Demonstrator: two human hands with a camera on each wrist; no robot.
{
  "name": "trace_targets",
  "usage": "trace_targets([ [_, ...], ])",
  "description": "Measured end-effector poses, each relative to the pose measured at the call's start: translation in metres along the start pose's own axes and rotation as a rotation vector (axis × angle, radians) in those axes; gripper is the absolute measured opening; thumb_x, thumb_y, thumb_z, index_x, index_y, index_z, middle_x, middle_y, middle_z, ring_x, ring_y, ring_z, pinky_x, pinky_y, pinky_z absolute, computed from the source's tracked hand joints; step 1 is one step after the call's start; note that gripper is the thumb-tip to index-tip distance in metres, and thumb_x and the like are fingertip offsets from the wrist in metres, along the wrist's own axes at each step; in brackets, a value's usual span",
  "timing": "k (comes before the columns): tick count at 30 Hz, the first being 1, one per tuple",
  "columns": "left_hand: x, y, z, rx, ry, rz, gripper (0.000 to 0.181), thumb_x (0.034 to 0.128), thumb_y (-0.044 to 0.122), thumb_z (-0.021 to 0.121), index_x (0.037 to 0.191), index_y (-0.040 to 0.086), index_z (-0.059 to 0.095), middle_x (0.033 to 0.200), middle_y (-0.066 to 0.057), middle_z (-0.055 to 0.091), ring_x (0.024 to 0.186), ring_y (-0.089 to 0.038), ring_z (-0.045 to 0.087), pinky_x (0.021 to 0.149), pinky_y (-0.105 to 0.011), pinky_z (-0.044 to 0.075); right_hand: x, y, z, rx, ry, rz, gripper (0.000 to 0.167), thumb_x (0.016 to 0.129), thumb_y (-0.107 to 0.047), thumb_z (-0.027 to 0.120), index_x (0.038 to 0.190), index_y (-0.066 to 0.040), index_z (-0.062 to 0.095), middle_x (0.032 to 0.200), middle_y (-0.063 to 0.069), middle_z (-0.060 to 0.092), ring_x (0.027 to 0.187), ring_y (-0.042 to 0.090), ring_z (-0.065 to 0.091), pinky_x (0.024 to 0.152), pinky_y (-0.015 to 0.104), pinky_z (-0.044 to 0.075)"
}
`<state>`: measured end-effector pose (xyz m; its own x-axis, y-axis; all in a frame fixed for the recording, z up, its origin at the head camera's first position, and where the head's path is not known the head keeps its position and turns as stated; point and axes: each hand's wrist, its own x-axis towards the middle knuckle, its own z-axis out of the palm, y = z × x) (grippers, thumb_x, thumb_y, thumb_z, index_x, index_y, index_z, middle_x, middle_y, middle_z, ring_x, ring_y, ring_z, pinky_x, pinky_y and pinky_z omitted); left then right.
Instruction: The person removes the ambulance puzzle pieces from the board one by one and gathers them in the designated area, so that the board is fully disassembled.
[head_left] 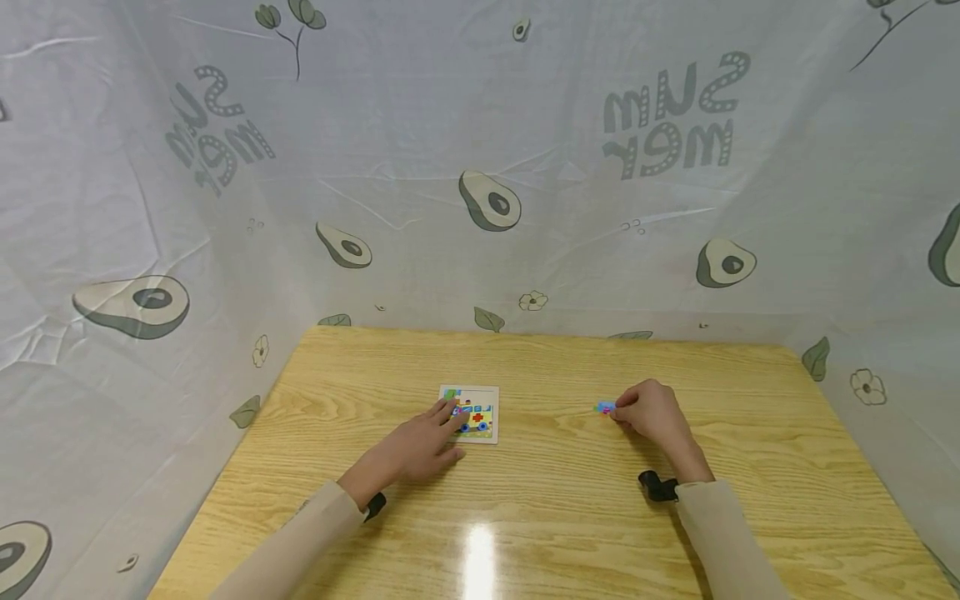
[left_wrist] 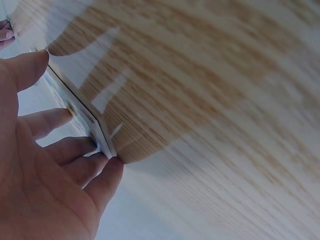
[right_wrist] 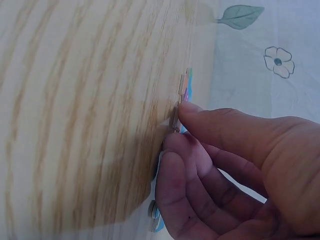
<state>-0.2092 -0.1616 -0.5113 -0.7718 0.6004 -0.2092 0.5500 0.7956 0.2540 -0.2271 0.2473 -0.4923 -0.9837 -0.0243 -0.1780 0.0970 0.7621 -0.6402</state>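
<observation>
A jigsaw board (head_left: 477,417) with a pale frame and an ambulance picture lies flat on the table. My left hand (head_left: 422,446) rests on its left part, the fingers spread over the picture and the thumb at the near side. The left wrist view shows the board's edge (left_wrist: 90,112) beside the fingertips. Off to the right, my right hand (head_left: 656,414) pinches a small colourful puzzle piece (head_left: 603,407) low over the tabletop. In the right wrist view, pieces (right_wrist: 186,85) show beyond the thumb, and another piece (right_wrist: 157,220) is partly covered by the curled fingers.
The wooden table (head_left: 555,517) reaches back to a pale curtain (head_left: 420,150) printed with avocados and leaves, which also hangs at both sides. Black wrist bands (head_left: 658,487) sit on the two wrists. Light glares off the table's near part.
</observation>
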Motion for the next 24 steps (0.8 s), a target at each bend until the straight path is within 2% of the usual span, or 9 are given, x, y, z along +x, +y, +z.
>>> trace_targets([
  [12,0.000,0.000,-0.001,0.002,0.007,0.005,0.067,0.1104,0.044,0.052,0.166,0.010,0.034,0.175,-0.020,0.022,0.163,-0.039,0.023,0.129,-0.054,0.035,0.002,0.000,-0.002,-0.020,0.002,0.004,0.020,0.095,-0.012,0.076,0.104,0.006,0.079,0.091,0.016,0.078,0.070,0.017,0.068,0.063,0.032,0.057],
  [17,-0.001,0.001,-0.001,0.007,0.004,0.008,0.067,0.1102,0.044,0.052,0.165,0.010,0.035,0.175,-0.021,0.023,0.163,-0.040,0.023,0.128,-0.054,0.035,0.001,-0.001,-0.003,-0.037,0.008,-0.012,0.022,0.097,-0.013,0.074,0.108,0.006,0.078,0.098,0.019,0.078,0.075,0.020,0.069,0.065,0.034,0.059],
  [21,-0.001,0.001,-0.001,0.007,0.003,0.008,0.067,0.1107,0.044,0.051,0.166,0.010,0.034,0.175,-0.021,0.022,0.163,-0.040,0.023,0.129,-0.054,0.035,0.001,-0.008,-0.005,-0.037,0.037,-0.048,0.028,0.097,-0.015,0.072,0.113,0.008,0.077,0.107,0.024,0.077,0.082,0.025,0.072,0.069,0.037,0.061],
  [24,-0.001,0.002,-0.001,-0.001,0.006,0.011,0.066,0.1110,0.043,0.051,0.165,0.010,0.034,0.175,-0.021,0.022,0.163,-0.040,0.023,0.129,-0.054,0.034,0.001,-0.019,-0.003,-0.017,0.045,-0.066,0.029,0.097,-0.016,0.073,0.112,0.008,0.076,0.107,0.024,0.077,0.083,0.026,0.074,0.073,0.042,0.063],
])
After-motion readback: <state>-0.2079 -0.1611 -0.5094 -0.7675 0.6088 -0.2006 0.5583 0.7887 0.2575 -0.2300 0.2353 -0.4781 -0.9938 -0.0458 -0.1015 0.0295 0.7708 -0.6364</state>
